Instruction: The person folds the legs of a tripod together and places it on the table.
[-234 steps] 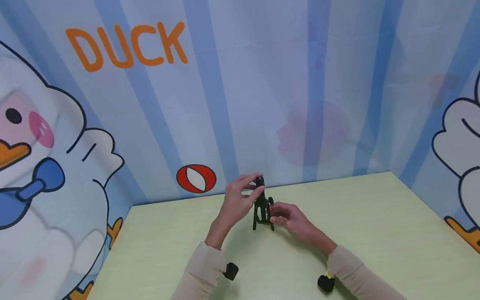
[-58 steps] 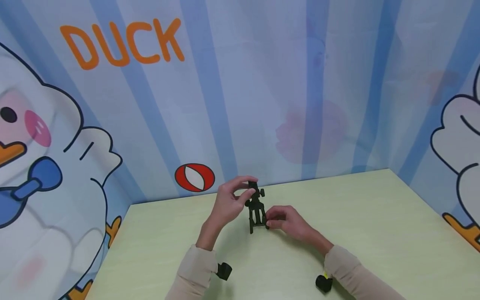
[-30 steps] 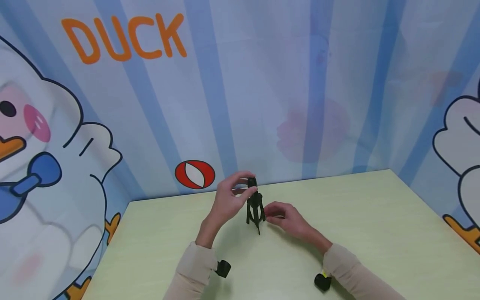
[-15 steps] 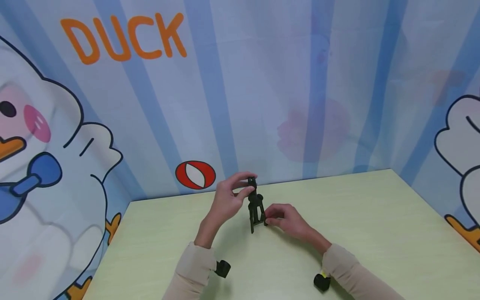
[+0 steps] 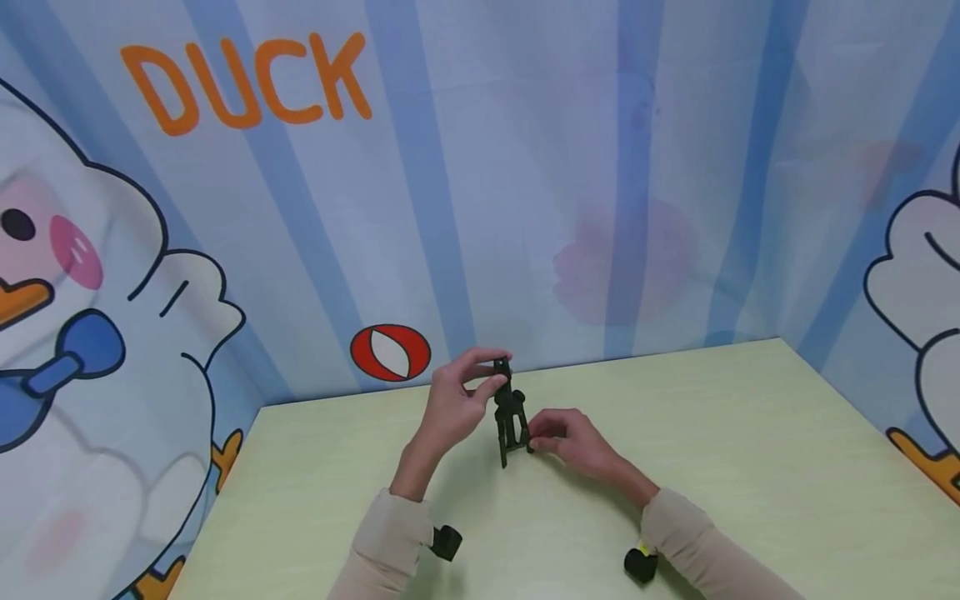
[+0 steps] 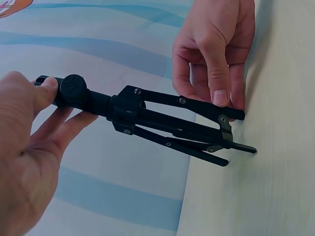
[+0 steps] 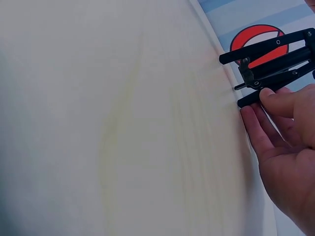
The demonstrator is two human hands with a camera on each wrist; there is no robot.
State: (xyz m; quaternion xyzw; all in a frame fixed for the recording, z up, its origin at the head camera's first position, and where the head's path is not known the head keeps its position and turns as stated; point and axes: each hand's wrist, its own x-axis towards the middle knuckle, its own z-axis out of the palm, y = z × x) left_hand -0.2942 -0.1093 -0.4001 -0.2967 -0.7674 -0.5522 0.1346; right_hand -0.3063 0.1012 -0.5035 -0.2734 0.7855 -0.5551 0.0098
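Note:
A small black tripod (image 5: 510,408) stands roughly upright over the table, its legs pointing down and only slightly spread. My left hand (image 5: 453,407) pinches its top end between thumb and fingers, beside a round knob (image 6: 74,89) seen in the left wrist view. My right hand (image 5: 581,446) pinches the lower end of one leg, thumb on one side and fingers on the other. In the right wrist view that leg lies between the thumb and fingers of the right hand (image 7: 285,157). Whether the leg tips touch the table is unclear.
The pale yellow-green table (image 5: 712,433) meets a blue striped backdrop (image 5: 510,167) behind the hands. Black wrist cameras (image 5: 447,542) hang below both beige sleeves (image 5: 390,542).
Since the earliest frame the tripod has shifted slightly left, and the right hand has moved down to a leg's end. The tripod has turned about its upright axis; over the last half second little differs.

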